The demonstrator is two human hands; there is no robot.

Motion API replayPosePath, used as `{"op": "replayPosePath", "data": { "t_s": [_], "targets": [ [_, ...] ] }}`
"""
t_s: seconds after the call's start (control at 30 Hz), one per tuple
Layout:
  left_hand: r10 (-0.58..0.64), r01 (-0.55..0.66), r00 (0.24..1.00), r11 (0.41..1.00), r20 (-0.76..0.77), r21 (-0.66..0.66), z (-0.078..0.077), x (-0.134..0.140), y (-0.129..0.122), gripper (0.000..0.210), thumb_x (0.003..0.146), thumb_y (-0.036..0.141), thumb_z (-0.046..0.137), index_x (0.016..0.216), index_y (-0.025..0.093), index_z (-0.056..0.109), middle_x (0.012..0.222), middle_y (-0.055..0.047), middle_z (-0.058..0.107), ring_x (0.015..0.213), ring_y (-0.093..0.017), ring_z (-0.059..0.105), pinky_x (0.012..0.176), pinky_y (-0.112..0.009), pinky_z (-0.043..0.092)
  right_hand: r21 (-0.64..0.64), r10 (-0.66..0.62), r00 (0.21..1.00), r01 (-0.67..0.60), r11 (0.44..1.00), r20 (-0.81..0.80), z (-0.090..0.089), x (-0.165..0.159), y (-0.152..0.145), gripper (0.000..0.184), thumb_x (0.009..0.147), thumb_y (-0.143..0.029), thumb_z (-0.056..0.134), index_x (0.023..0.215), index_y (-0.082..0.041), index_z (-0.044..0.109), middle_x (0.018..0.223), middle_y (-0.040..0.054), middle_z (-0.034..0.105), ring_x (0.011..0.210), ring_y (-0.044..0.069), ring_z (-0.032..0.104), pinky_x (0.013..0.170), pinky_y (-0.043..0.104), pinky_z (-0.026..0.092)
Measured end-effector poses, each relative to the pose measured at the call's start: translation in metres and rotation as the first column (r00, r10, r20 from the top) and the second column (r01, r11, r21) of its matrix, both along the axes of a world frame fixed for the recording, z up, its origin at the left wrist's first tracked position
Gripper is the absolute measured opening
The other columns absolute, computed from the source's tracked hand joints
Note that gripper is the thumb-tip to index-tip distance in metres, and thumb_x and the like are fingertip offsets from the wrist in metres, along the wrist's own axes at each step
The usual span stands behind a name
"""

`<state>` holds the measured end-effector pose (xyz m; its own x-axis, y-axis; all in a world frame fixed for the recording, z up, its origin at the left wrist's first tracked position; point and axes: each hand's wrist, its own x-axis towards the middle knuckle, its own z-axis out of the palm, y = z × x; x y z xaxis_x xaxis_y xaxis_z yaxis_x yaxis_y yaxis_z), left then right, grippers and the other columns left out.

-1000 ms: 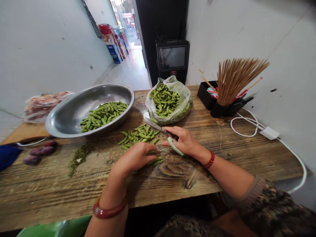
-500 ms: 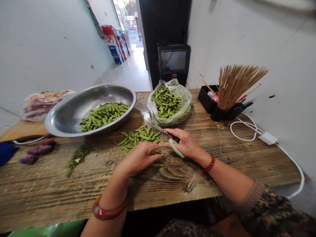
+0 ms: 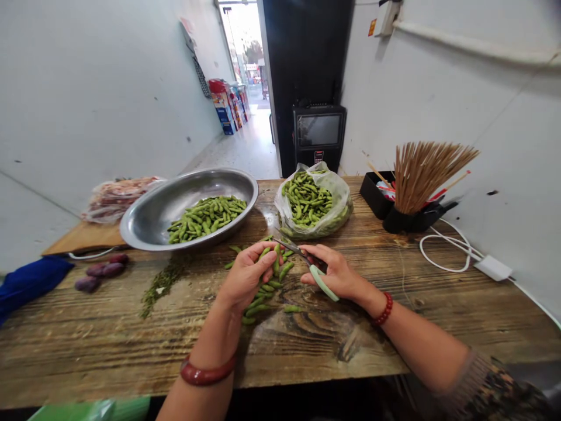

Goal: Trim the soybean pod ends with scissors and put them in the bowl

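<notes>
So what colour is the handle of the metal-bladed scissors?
Pale green handle, clearest in the head view.

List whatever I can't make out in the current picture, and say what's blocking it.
All in the head view:
- Held pods: exact number hidden by the left hand.
- Scissors: handles partly covered by the right hand.
- Black box: contents partly blocked by the sticks.
- Blue cloth: cut off by the left edge.
- Green item: cut off by the bottom edge.

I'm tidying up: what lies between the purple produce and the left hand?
In the head view, a heap of green scraps lies on the wooden table between the purple produce and left hand.
</notes>
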<state>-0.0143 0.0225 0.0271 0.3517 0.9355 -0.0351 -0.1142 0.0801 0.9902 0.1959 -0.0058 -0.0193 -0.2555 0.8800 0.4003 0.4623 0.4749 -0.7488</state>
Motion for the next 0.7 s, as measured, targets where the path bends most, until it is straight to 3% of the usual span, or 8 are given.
{"op": "replayPosePath", "data": {
  "t_s": [0.23, 0.43, 0.7],
  "targets": [
    [-0.002, 0.015, 0.981, 0.998, -0.195, 0.069, -0.0071, -0.0021, 0.0008, 0.026, 0.074, 0.038, 0.070, 0.085, 0.014, 0.069, 0.061, 0.001, 0.054, 0.045, -0.005, 0.033, 0.042, -0.018, 0.022, 0.016, 0.059, 0.998, -0.059, 0.998, -0.006, 0.0004, 0.0006, -0.0005, 0.059, 0.070, -0.032, 0.077, 0.123, -0.019, 0.056, 0.086, 0.0018, 0.058, 0.076, 0.015, 0.055, 0.071, 0.028, 0.049],
    [-0.023, 0.053, 0.968, 0.992, -0.249, 0.114, -0.0090, -0.0015, 0.0010, 0.024, 0.076, 0.037, 0.068, 0.086, 0.016, 0.071, 0.061, 0.002, 0.054, 0.048, -0.006, 0.034, 0.044, -0.019, 0.025, 0.040, 0.067, 0.998, -0.067, 0.997, 0.007, -0.0012, 0.0002, -0.0005, 0.062, 0.068, -0.033, 0.079, 0.124, -0.018, 0.056, 0.085, 0.0016, 0.058, 0.075, 0.015, 0.054, 0.070, 0.028, 0.048],
    [0.016, 0.051, 0.940, 0.981, -0.340, 0.188, -0.0037, -0.0019, 0.0016, 0.020, 0.076, 0.032, 0.067, 0.087, 0.016, 0.072, 0.081, -0.003, 0.068, 0.073, -0.016, 0.057, 0.066, -0.024, 0.044, 0.057, 0.060, 0.997, -0.062, 0.996, 0.043, -0.0026, 0.0052, 0.0027, 0.058, 0.070, -0.040, 0.078, 0.121, -0.017, 0.061, 0.081, 0.0025, 0.061, 0.068, 0.014, 0.054, 0.065, 0.025, 0.047]
  ]
}}
